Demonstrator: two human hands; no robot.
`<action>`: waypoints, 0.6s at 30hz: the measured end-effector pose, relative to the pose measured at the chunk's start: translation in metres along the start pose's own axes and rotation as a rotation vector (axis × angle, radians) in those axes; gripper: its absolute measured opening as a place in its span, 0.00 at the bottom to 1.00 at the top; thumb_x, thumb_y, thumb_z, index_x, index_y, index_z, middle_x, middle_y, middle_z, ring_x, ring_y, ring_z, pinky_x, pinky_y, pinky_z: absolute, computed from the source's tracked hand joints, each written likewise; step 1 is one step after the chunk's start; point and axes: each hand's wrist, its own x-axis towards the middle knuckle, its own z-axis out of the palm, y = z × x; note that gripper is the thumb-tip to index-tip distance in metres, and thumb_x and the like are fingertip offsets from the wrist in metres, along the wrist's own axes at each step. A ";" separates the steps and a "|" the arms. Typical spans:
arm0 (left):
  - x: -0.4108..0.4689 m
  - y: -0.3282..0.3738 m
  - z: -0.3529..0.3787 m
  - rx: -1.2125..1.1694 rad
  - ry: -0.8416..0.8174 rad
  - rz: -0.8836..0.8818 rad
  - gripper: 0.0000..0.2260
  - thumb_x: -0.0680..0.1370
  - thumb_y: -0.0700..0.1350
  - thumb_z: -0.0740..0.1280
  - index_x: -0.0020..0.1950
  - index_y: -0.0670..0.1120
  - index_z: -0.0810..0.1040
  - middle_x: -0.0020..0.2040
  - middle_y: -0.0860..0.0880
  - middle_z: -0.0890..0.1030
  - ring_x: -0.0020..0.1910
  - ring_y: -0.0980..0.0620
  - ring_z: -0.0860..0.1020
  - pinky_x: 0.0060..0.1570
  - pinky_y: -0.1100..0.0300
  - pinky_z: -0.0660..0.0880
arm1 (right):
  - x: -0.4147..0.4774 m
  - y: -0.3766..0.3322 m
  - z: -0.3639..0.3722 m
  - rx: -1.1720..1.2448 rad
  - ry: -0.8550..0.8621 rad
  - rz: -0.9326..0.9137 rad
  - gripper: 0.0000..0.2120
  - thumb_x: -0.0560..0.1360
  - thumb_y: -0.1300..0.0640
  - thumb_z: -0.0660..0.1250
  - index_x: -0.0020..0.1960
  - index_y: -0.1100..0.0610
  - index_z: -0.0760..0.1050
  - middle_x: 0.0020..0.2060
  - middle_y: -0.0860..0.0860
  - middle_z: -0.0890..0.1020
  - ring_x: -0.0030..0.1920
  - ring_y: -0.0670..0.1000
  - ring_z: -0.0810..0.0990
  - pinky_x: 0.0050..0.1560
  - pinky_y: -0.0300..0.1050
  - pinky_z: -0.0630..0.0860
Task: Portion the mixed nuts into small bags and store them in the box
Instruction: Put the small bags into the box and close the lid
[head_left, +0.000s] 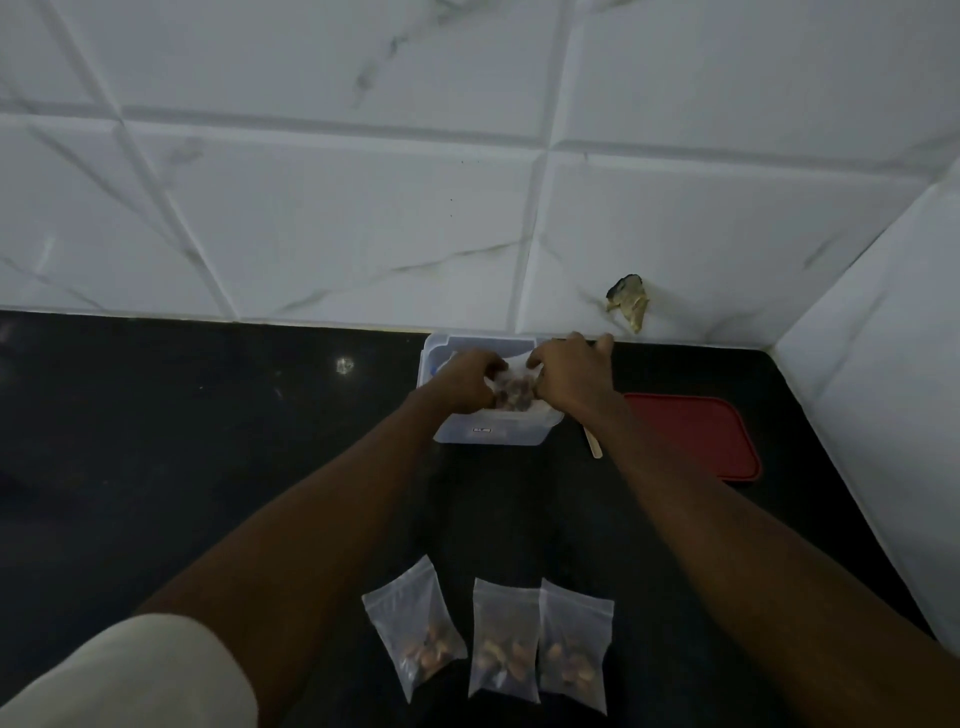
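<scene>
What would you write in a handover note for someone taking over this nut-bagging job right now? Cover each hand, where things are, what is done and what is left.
Hands: left hand and right hand both grip one small bag of nuts over the open box.
Things: three filled bags lie on the black counter, on the near side. The red lid lies right of the box.
Done: four bags hold nuts.
Left: place the held bag in the box, add the other three, probably fit the lid.
</scene>
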 end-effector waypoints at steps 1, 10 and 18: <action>0.004 -0.001 0.002 0.028 -0.020 -0.008 0.24 0.75 0.40 0.72 0.70 0.44 0.72 0.65 0.45 0.77 0.65 0.48 0.74 0.61 0.62 0.66 | 0.002 -0.003 0.001 -0.094 -0.021 -0.025 0.11 0.77 0.52 0.66 0.59 0.48 0.80 0.56 0.50 0.81 0.62 0.53 0.72 0.60 0.53 0.61; 0.017 -0.003 0.004 0.193 -0.068 -0.020 0.22 0.78 0.44 0.69 0.72 0.47 0.71 0.68 0.43 0.71 0.66 0.45 0.71 0.66 0.53 0.68 | 0.011 0.000 0.018 -0.250 0.012 -0.144 0.11 0.78 0.51 0.66 0.59 0.49 0.81 0.58 0.53 0.76 0.61 0.55 0.70 0.58 0.50 0.65; -0.061 0.001 0.003 -0.129 0.480 0.136 0.06 0.77 0.43 0.69 0.54 0.47 0.81 0.45 0.53 0.75 0.41 0.59 0.74 0.43 0.70 0.68 | -0.037 0.011 0.015 0.508 0.456 -0.066 0.07 0.73 0.57 0.73 0.50 0.55 0.85 0.40 0.53 0.80 0.45 0.55 0.75 0.41 0.46 0.70</action>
